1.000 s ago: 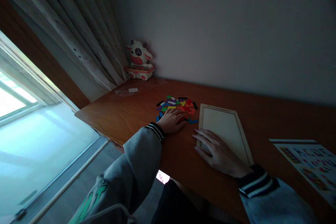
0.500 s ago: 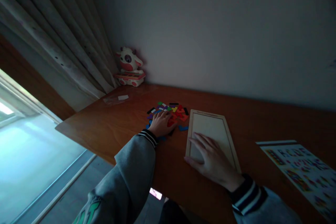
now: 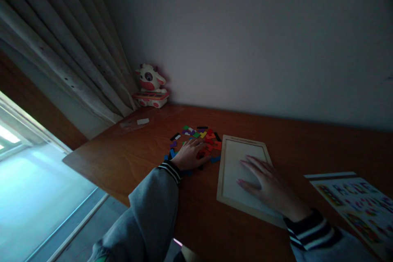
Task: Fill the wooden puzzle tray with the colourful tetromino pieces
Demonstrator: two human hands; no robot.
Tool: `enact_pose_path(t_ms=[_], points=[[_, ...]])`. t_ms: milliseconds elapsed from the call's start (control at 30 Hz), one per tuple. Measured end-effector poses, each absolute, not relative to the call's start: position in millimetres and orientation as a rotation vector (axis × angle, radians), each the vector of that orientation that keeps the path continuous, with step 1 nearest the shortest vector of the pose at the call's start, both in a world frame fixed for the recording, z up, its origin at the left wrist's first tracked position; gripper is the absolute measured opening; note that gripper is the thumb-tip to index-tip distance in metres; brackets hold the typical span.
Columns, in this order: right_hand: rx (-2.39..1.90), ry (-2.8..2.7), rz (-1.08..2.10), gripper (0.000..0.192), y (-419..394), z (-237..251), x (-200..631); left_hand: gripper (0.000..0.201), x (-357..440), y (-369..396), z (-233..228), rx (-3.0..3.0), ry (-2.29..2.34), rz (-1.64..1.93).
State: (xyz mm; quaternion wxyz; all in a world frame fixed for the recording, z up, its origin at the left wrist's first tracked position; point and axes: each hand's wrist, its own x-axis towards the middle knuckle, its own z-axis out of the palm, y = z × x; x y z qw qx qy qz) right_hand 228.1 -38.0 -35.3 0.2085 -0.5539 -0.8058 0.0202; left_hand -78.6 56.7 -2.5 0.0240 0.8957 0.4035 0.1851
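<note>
My left hand (image 3: 190,154) lies palm down over the near side of a pile of colourful flat puzzle pieces (image 3: 202,134), its fingers spread across them. Red and orange pieces (image 3: 216,146) show by its fingertips, and blue ones (image 3: 172,154) by the wrist. What is under the palm is hidden. My right hand (image 3: 266,182), fingers apart, is over a wooden tray (image 3: 238,205) with a pale bare base and a raised rim. Whether it rests on the base or hovers just above, I cannot tell.
A printed pattern sheet (image 3: 353,196) lies at the right. By the wall at the back left sits a toy cow with a keyboard (image 3: 151,86). A clear plastic bag with a white label (image 3: 143,121) lies in front of it. The brown table's left edge (image 3: 95,178) is near the window.
My right hand has moved right across the tray, off its left rim. My left hand has shifted slightly over the pieces. The whole view has tilted a little upward.
</note>
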Motion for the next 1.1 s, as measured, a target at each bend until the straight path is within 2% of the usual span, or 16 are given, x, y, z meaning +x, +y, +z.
enact_pose_path(t_ms=[167, 300, 600, 800, 1100], points=[[-1.543, -2.249, 0.072, 0.059, -38, -34, 232, 0.034, -51, 70, 0, 2.808, 1.165, 0.547], [-1.544, -2.212, 0.089, 0.055, -38, -30, 231, 0.039, -32, 70, -10, 2.812, 1.176, 0.626], [-1.466, -2.147, 0.13, 0.04, -39, -18, 229, 0.031, -35, 70, -12, 2.856, 1.103, 0.59], [-1.42, -2.119, 0.116, 0.037, -35, -24, 232, 0.036, -35, 71, -13, 2.84, 1.077, 0.521], [-1.43, -2.076, 0.173, 0.039, -33, -28, 237, 0.026, -33, 76, -16, 2.671, 1.155, 0.659]])
